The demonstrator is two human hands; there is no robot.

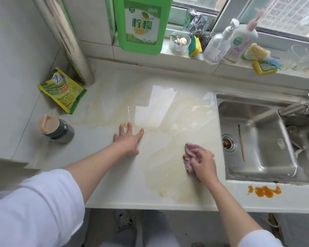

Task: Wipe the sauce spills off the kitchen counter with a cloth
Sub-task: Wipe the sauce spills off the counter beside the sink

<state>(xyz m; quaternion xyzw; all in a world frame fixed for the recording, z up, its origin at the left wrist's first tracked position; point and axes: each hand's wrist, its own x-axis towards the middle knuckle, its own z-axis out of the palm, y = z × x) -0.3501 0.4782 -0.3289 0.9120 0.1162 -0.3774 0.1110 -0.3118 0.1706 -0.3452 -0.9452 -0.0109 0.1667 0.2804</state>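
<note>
White counter ran under the window, filmed with pale yellowish sauce smears. At nine o'clock stood a capped bottle, a yellow packet behind it. My left hand lay flat at centre, fingers spread, bracing. At three o'clock my right hand gripped the bunched pink cloth, pressing it on the smear — mid-wipe, I judged. Beyond lay the steel sink. An orange blob sat untouched at four o'clock — the next stroke probably needed to go there, with firm pressure.
</note>
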